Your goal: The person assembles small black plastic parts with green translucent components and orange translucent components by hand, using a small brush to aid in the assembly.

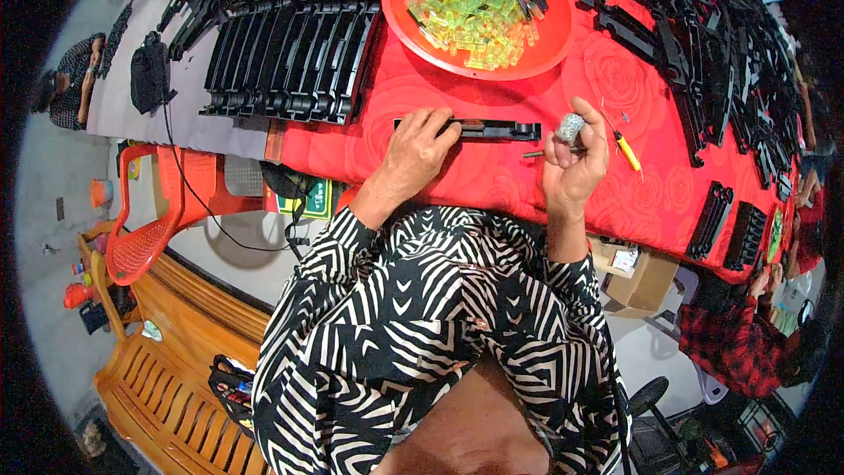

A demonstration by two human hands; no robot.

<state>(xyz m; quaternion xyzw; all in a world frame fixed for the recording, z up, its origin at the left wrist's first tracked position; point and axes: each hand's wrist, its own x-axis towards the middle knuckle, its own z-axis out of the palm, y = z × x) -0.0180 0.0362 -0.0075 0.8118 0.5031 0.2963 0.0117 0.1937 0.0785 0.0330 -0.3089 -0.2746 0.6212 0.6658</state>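
Black plastic strip [510, 131] is gripped by left hand [417, 151], rod [533, 155] by right hand [576, 167]; aligned strips [290, 57] seem finished, heaped strips [714, 44] outstanding.

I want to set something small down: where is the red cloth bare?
The red cloth shows bare between the yellow-handled tool and the short black parts at lower right, and between the row of black strips and the left hand. Crowded: upper right, under the black pile, and the red basin of small pieces.
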